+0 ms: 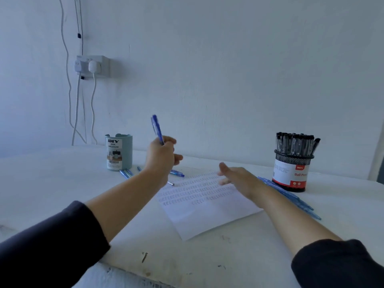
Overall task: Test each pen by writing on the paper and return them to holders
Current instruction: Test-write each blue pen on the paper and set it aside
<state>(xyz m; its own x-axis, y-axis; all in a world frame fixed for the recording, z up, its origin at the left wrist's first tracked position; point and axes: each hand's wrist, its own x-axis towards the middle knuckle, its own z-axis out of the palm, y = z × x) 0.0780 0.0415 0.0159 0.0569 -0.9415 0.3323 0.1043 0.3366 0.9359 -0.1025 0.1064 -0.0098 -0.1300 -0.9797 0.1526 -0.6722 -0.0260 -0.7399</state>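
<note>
I am pinching a blue pen (157,129) in my left hand (161,156) just right of the teal holder (118,152), likely dropping it in next, while my right hand (236,179) is spreading flat over the paper (207,213).

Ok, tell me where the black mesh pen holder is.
In the head view, the black mesh pen holder stands at the table's far right, full of black pens, beyond the blue pens lying beside the paper.

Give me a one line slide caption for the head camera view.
Left hand lifts a blue pen above the scribbled paper.
</note>
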